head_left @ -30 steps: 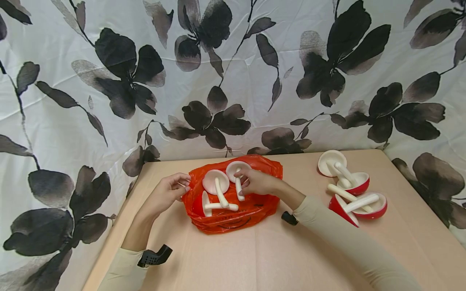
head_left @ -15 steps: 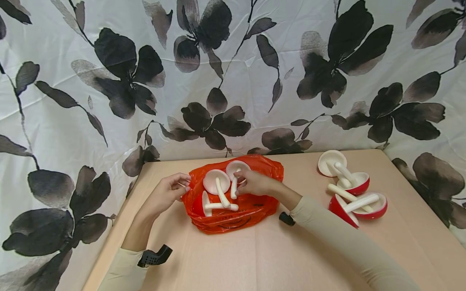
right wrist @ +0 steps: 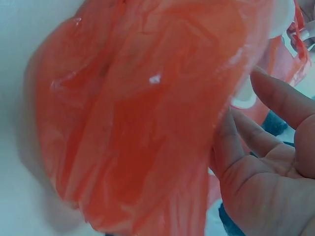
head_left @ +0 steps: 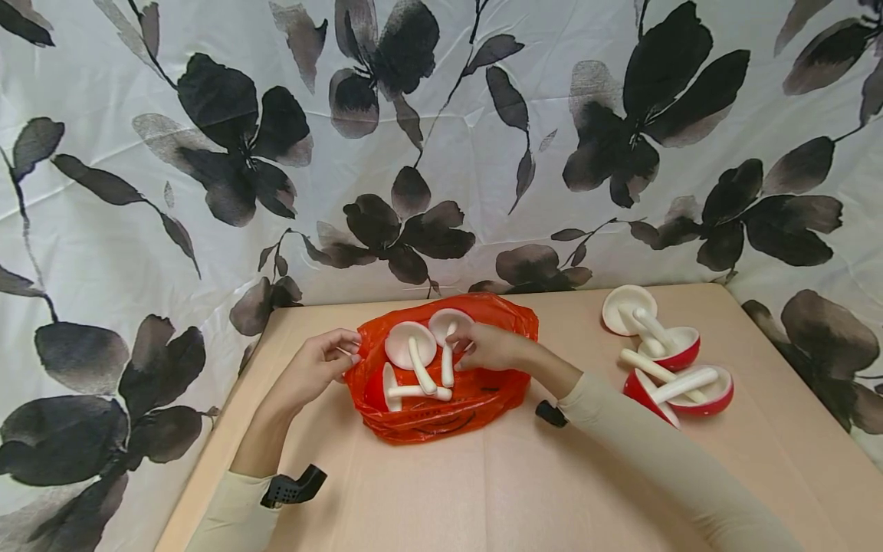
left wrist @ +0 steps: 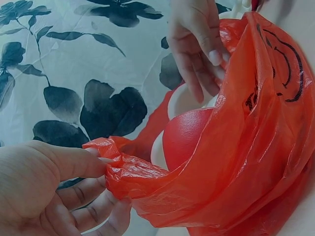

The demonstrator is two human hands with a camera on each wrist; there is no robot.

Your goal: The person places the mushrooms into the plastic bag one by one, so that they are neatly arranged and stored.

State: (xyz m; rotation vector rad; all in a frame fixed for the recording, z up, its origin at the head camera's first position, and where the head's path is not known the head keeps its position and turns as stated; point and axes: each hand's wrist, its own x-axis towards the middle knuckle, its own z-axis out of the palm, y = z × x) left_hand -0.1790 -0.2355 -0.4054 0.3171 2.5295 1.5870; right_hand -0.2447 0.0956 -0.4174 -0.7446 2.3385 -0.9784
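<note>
A red plastic bag [head_left: 476, 406] lies on the table with its mouth spread. My left hand [head_left: 313, 368] pinches the bag's left rim between thumb and fingers; the left wrist view shows the gathered film [left wrist: 133, 172] there. Three toy mushrooms with red caps and white stems show in the bag: one [head_left: 410, 349] cap underside up, one on its side [head_left: 421, 391], and one at the back [head_left: 447, 364]. Over the bag, my right hand [head_left: 493, 346] is beside the back mushroom's stem, its thumb and fingers apart in the right wrist view.
Several more toy mushrooms lie on the right of the light wooden table [head_left: 414, 498], in a back pair [head_left: 655, 330] and a nearer pair [head_left: 690, 387]. A flower-printed cloth [head_left: 524, 153] hangs behind the table.
My right hand shifted the back mushroom's stem left, then let go of it and drew slightly right. My left hand stays on the bag's rim.
</note>
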